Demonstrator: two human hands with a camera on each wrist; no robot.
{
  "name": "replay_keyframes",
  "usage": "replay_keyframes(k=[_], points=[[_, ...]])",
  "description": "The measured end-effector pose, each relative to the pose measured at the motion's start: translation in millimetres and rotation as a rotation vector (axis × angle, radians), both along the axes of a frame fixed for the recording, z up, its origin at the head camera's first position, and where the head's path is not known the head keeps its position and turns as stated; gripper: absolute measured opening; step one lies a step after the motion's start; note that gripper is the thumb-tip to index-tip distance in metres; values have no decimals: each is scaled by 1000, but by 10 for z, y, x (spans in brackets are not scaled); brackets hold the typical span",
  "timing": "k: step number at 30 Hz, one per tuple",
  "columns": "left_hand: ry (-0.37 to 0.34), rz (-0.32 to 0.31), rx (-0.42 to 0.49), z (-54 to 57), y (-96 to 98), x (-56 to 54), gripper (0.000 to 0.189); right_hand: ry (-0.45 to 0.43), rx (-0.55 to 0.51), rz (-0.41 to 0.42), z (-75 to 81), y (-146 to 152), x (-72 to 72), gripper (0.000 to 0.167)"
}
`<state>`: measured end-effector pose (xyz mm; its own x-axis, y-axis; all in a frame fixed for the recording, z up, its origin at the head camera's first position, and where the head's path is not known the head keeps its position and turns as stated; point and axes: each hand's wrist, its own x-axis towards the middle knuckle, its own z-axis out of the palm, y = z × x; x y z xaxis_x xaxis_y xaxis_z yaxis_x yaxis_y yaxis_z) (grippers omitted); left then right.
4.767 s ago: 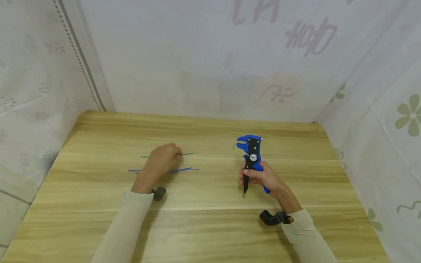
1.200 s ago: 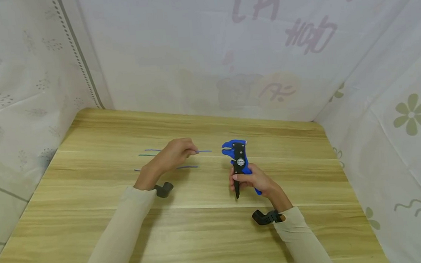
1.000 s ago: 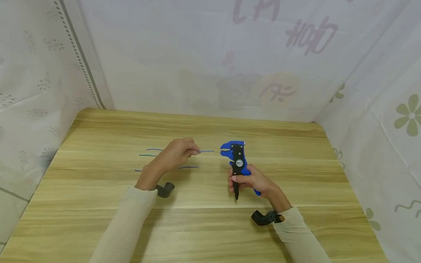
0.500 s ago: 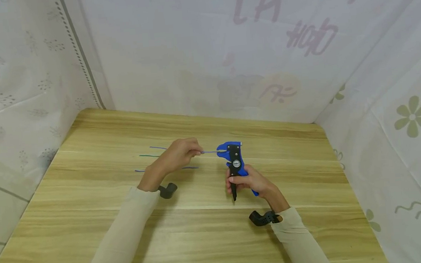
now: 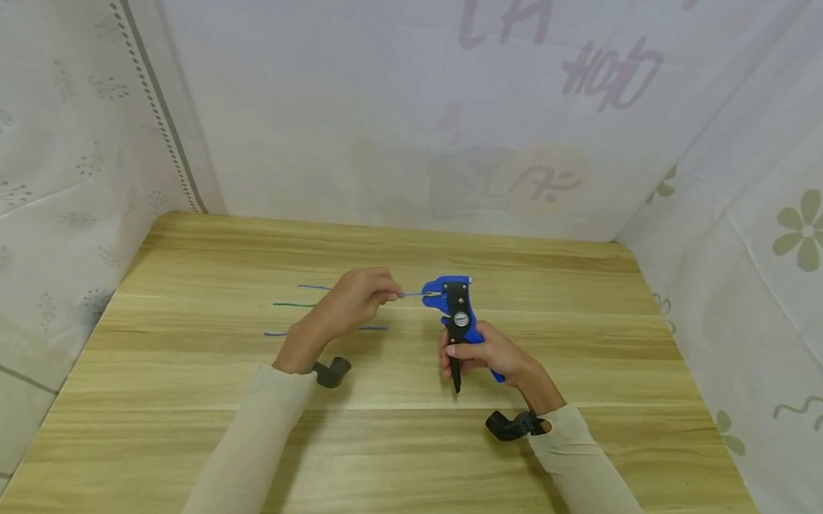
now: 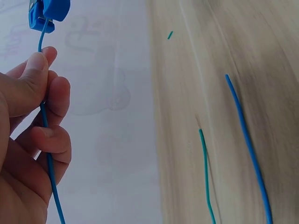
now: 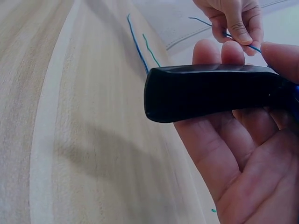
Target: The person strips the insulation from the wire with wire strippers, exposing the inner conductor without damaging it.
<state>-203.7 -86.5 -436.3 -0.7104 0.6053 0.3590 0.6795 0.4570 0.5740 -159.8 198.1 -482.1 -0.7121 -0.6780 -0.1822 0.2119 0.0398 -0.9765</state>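
My left hand [image 5: 357, 301] pinches a thin blue wire [image 6: 50, 172] between thumb and fingers, above the table. The wire's far end sits between the jaws of a blue and black wire stripper [image 5: 460, 306]. Below its head, my right hand [image 5: 493, 354] grips the stripper by its handles, and the black handle [image 7: 205, 93] crosses the palm in the right wrist view. A second blue wire [image 6: 250, 140] lies on the table under the left hand. Near it lies a green wire [image 6: 205, 163] with a bare strand at one end.
A short green offcut [image 6: 170, 35] lies on the wooden table [image 5: 401, 470]. Patterned white sheets [image 5: 326, 117] hang behind the table and along both sides. Each wrist carries a black camera mount, such as the right mount [image 5: 507, 426].
The left hand has taken a blue wire from the table and moved right with it. The stripper has come left in the right hand, and the wire's end has entered its jaws.
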Motion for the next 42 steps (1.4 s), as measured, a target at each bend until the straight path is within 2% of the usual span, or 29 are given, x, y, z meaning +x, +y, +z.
replay_keyframes(k=[4,8,14,20,29,35,42], points=[[-5,-12,8,21,20,-1,15,5,0,-6,23,-6,-3,21],[-11,-20,14,41,36,0,16,16,-2,-4,48,-6,-10,30],[-8,-21,23,52,61,-6,15,22,-9,-8,59,-1,-14,25],[-25,-40,27,55,58,-12,14,26,-11,3,45,3,-18,31],[-30,-62,22,67,46,-9,14,9,-12,28,57,5,-17,18],[-5,-55,6,54,45,-9,15,-11,19,10,60,4,-7,26],[0,-41,-13,73,49,22,14,17,24,-3,41,-24,4,8]])
